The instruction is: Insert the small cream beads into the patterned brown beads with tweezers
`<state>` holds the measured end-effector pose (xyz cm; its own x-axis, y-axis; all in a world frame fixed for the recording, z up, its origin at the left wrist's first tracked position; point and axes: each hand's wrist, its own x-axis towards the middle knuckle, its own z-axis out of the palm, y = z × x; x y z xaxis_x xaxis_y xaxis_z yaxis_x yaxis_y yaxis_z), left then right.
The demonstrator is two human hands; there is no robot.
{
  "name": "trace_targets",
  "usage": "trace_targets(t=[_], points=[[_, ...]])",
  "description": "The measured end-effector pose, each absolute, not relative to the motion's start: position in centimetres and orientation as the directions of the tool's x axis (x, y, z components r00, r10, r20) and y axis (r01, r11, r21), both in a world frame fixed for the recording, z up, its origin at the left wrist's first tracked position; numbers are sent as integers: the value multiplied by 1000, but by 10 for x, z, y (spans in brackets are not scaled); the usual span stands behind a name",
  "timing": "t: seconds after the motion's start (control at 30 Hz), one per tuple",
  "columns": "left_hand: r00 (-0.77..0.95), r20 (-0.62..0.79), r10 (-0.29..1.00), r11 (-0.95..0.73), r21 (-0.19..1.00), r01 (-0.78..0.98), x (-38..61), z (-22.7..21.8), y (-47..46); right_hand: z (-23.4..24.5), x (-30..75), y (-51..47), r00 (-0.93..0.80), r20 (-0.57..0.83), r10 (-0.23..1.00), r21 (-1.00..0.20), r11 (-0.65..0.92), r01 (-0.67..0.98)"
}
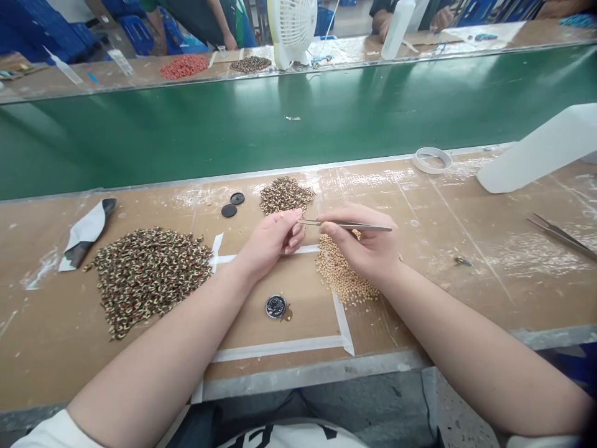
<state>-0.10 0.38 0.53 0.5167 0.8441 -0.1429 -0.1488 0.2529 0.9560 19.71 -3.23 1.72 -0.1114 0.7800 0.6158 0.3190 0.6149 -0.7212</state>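
Observation:
My right hand [368, 242] grips metal tweezers [359, 225], their tips pointing left to the fingertips of my left hand [275, 239]. My left thumb and forefinger are pinched together at the tips; whatever they hold is too small to make out. Below my right hand lies a pile of small round tan beads [342, 270], partly covered by it. Just beyond my left hand is a heap of small dark-and-cream pieces [286, 194]. A larger heap of similar pieces with red bits [149, 274] spreads left of my left forearm. Between my arms sits a small round dish of dark, glossy stuff [275, 306].
Two black discs [233, 205] lie beyond my left hand. A tape roll [433, 160], a white bottle [541, 149] and spare tweezers [562, 235] are at right. A green belt [289, 124] crosses behind. Across it stand a fan [293, 31] and other people.

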Motion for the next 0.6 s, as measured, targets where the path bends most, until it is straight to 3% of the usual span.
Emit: trace_targets(t=[0.13, 0.33, 0.6], points=[[505, -152, 849, 248, 960, -128, -1, 5, 3, 15, 196, -32, -114, 613, 782, -706, 607, 364], [501, -173, 848, 270, 955, -126, -1, 5, 4, 16, 196, -31, -113, 615, 781, -728, 617, 299], [520, -178, 836, 274, 955, -113, 0, 7, 3, 15, 193, -31, -10, 464, 886, -868, 457, 193]])
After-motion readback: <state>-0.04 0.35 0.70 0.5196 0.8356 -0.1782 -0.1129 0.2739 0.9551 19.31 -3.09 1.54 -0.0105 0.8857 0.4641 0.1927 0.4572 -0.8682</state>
